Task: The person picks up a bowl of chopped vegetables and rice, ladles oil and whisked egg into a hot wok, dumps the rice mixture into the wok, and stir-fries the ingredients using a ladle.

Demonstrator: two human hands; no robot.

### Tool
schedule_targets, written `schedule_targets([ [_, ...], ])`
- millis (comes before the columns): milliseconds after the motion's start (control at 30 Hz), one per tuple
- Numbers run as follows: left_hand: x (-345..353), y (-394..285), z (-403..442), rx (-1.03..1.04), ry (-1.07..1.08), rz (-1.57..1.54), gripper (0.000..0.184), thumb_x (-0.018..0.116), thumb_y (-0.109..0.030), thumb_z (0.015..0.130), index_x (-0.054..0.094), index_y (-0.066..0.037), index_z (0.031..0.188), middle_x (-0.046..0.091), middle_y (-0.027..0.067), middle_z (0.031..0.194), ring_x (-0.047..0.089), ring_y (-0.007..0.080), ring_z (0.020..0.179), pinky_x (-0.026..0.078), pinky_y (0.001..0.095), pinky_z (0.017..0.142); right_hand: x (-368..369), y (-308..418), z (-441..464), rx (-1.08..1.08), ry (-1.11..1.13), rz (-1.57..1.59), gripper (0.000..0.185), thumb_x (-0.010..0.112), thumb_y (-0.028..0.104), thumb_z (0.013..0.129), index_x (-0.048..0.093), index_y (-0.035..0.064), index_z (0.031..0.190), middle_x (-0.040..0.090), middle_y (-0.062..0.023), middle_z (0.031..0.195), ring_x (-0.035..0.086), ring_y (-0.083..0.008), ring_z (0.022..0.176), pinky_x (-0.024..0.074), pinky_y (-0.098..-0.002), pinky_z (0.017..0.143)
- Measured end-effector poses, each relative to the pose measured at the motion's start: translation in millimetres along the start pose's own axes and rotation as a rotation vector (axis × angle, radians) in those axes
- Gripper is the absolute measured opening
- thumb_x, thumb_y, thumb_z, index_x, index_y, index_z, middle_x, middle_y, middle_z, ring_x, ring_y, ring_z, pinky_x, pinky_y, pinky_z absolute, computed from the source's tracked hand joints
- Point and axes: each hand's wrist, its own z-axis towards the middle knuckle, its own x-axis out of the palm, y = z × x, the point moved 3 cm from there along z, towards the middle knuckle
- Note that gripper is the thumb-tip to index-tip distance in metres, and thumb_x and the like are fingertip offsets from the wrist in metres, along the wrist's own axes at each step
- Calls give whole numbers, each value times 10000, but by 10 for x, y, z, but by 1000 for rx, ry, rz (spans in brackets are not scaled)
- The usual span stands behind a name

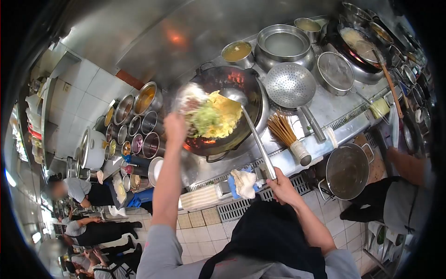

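Observation:
My right hand (282,187) is closed around the long metal handle of a ladle (256,135), whose head rests inside the wok at the far side. My left hand (175,129), smeared by motion, is held at the wok's left edge, its fingers closed; what they grip is blurred. Beside it, a blurred mass of shredded green vegetable (206,118), with brownish and white bits, lies over or drops onto yellow egg (229,111). The dark wok (246,135) sits over a burner with orange flames showing around it.
Right of the wok are a perforated strainer (290,84), a bamboo brush (288,135) and a large pot (284,44). Several ingredient bowls (147,98) stand left. A folded cloth (244,182) lies at the front edge. A co-worker's arm (409,169) is at right; other people stand lower left.

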Motion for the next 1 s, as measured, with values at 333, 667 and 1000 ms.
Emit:
schedule_targets([
  [333, -31, -551, 98, 75, -43, 256, 175, 516, -88, 810, 584, 46, 900, 476, 410, 1154, 596, 487, 841, 493, 504, 749, -678, 242, 103, -164, 68, -270, 668, 578, 147, 878, 227, 32, 1434, 526, -124, 592, 524, -215, 549, 430, -338, 570],
  [667, -1105, 45, -1052, -474, -281, -306, 123, 535, -23, 809, 585, 58, 886, 644, 184, 813, 627, 241, 664, 500, 364, 688, -1103, 1526, -96, -515, 86, -991, 707, 571, 58, 833, 251, 163, 1455, 601, -228, 707, 601, -385, 613, 470, -425, 600],
  [1000, -1991, 577, -5009, -1178, -604, -783, 280, 533, -85, 851, 569, 8, 1113, 623, 93, 965, 623, 160, 741, 537, 284, 540, -672, 1582, 135, -472, 119, -954, 734, 574, 52, 811, 261, 218, 1454, 584, -228, 680, 551, -369, 572, 465, -423, 597],
])
